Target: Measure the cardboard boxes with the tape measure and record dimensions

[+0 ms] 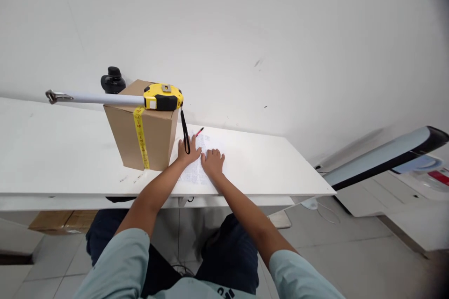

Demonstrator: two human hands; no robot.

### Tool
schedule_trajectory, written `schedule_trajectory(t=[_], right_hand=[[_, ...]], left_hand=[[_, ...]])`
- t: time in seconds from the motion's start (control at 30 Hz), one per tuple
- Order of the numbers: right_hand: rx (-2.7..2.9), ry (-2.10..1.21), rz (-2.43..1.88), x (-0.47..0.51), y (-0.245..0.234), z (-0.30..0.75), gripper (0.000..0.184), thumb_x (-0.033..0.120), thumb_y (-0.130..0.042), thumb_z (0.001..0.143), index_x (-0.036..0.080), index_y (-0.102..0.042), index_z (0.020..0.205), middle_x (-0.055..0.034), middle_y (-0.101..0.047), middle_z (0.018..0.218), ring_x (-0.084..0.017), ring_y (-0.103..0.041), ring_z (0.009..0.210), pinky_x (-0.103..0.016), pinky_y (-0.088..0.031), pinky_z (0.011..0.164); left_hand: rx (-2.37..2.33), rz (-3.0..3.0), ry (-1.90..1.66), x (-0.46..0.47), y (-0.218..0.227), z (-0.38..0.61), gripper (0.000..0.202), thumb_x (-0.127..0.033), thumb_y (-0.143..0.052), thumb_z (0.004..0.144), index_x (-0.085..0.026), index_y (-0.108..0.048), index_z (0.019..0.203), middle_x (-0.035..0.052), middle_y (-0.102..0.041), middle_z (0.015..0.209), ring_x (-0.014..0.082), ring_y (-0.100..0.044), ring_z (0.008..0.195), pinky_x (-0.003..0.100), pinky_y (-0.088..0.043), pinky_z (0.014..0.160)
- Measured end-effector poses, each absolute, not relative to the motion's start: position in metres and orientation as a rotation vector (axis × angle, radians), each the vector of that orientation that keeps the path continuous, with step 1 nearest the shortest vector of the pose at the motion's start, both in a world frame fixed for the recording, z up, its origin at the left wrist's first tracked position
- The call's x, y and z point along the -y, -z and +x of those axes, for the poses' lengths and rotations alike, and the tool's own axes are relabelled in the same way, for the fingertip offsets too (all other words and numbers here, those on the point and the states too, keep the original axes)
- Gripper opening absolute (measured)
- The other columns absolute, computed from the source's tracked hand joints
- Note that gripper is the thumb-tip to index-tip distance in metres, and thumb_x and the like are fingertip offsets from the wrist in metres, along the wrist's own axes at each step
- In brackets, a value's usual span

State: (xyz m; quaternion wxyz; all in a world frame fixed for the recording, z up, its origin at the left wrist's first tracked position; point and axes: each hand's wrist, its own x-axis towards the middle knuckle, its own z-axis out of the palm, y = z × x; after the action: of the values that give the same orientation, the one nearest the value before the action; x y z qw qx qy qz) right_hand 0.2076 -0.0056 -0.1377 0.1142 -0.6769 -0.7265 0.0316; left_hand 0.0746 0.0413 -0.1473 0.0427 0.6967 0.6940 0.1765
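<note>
A sheet of printed paper (194, 176) lies on the white table (259, 168). My left hand (187, 155) rests on its left part with fingers spread, holding nothing. My right hand (213, 163) lies palm down on its right part, fingers stretched forward. Just beyond my left fingers is a red and black pen (199, 131). Left of my hands stands a cardboard box (156, 138) with yellow tape down its front. On top of it sits a yellow and black tape measure (163, 97), its blade (105, 99) drawn out leftward. The black wrist strap (185, 131) hangs partly across my left hand.
Behind the box stands a black bottle (112, 80), its lower part hidden. A white wall (245, 46) rises along the table's back edge. To the right, beyond the table's end, a monitor-like panel (382, 156) leans outward. Cardboard boxes (63, 221) lie below on the left.
</note>
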Motion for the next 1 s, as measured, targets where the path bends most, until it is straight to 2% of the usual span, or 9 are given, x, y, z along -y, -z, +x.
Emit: schedule_trajectory(t=[0.13, 0.33, 0.5, 0.57, 0.73, 0.8, 0.87, 0.93, 1.0], right_hand=[[2.119, -0.115, -1.967, 0.006, 0.136, 0.209, 0.052, 0.04, -0.03, 0.111, 0.011, -0.062, 0.141, -0.024, -0.052, 0.16, -0.036, -0.04, 0.155, -0.058, -0.03, 0.127], [2.095, -0.124, -1.935, 0.002, 0.138, 0.206, 0.05, 0.041, -0.032, 0.111, 0.012, -0.063, 0.138, -0.024, -0.056, 0.154, -0.036, -0.047, 0.146, -0.055, -0.037, 0.121], [2.08, -0.141, -1.907, -0.001, 0.14, 0.202, 0.048, 0.04, -0.034, 0.11, 0.012, -0.062, 0.138, -0.0256, -0.057, 0.149, -0.038, -0.048, 0.142, -0.058, -0.038, 0.119], [2.087, -0.157, -1.885, -0.002, 0.14, 0.203, 0.047, 0.039, -0.034, 0.11, 0.012, -0.061, 0.138, -0.0247, -0.057, 0.149, -0.038, -0.048, 0.143, -0.058, -0.037, 0.12], [2.083, -0.221, -1.842, -0.008, 0.14, 0.207, 0.047, 0.04, -0.034, 0.11, 0.013, -0.063, 0.134, -0.0227, -0.058, 0.15, -0.037, -0.048, 0.143, -0.056, -0.035, 0.122], [2.088, -0.24, -1.81, -0.014, 0.139, 0.208, 0.048, 0.038, -0.031, 0.11, 0.013, -0.061, 0.137, -0.0206, -0.059, 0.152, -0.034, -0.049, 0.143, -0.053, -0.034, 0.124], [2.083, -0.265, -1.774, -0.022, 0.138, 0.208, 0.053, 0.032, -0.025, 0.111, 0.011, -0.051, 0.152, -0.0194, -0.059, 0.154, -0.03, -0.051, 0.144, -0.049, -0.034, 0.125], [2.064, -0.33, -1.738, -0.031, 0.136, 0.208, 0.06, 0.023, -0.023, 0.109, 0.007, -0.033, 0.166, -0.0194, -0.058, 0.156, -0.027, -0.054, 0.143, -0.045, -0.036, 0.125], [2.041, -0.418, -1.7, -0.041, 0.134, 0.207, 0.066, 0.016, -0.024, 0.106, 0.004, -0.019, 0.171, -0.0192, -0.058, 0.158, -0.027, -0.058, 0.142, -0.042, -0.039, 0.124]], left_hand=[[-2.143, 2.13, -0.539, -0.043, 0.141, 0.078, 0.084, -0.051, -0.048, 0.105, -0.008, -0.026, 0.174, 0.0285, -0.044, 0.168, 0.0421, -0.041, 0.155, 0.057, -0.022, 0.13], [-2.092, 2.158, -0.504, -0.055, 0.135, 0.073, 0.077, -0.059, -0.045, 0.106, -0.02, -0.039, 0.171, 0.0251, -0.05, 0.163, 0.0449, -0.045, 0.151, 0.062, -0.023, 0.126], [-2.002, 2.188, -0.478, -0.061, 0.132, 0.069, 0.068, -0.059, -0.053, 0.102, -0.025, -0.055, 0.161, 0.0175, -0.028, 0.18, 0.0459, -0.017, 0.167, 0.068, -0.013, 0.13], [-1.976, 2.214, -0.479, -0.062, 0.132, 0.069, 0.068, -0.058, -0.054, 0.102, -0.022, -0.055, 0.16, 0.017, -0.029, 0.18, 0.0445, -0.014, 0.168, 0.067, -0.015, 0.13], [-1.902, 2.338, -0.508, -0.058, 0.126, 0.069, 0.048, -0.037, -0.047, 0.106, -0.012, -0.066, 0.142, 0.0205, -0.058, 0.158, 0.0376, -0.047, 0.15, 0.053, -0.034, 0.127], [-1.935, 2.357, -0.54, -0.055, 0.123, 0.071, 0.043, -0.033, -0.047, 0.106, -0.009, -0.069, 0.135, 0.0214, -0.062, 0.148, 0.0366, -0.054, 0.141, 0.049, -0.041, 0.121], [-2.011, 2.351, -0.535, -0.052, 0.12, 0.072, 0.043, -0.029, -0.045, 0.107, -0.005, -0.067, 0.136, 0.0231, -0.062, 0.146, 0.0368, -0.056, 0.136, 0.048, -0.045, 0.116], [-2.085, 2.327, -0.493, -0.049, 0.117, 0.074, 0.041, -0.02, -0.041, 0.107, -0.003, -0.067, 0.134, 0.0244, -0.062, 0.144, 0.0364, -0.058, 0.132, 0.046, -0.049, 0.111], [-2.121, 2.306, -0.456, -0.049, 0.116, 0.075, 0.04, -0.008, -0.038, 0.103, -0.004, -0.072, 0.125, 0.0242, -0.064, 0.138, 0.0351, -0.06, 0.127, 0.043, -0.051, 0.104]])
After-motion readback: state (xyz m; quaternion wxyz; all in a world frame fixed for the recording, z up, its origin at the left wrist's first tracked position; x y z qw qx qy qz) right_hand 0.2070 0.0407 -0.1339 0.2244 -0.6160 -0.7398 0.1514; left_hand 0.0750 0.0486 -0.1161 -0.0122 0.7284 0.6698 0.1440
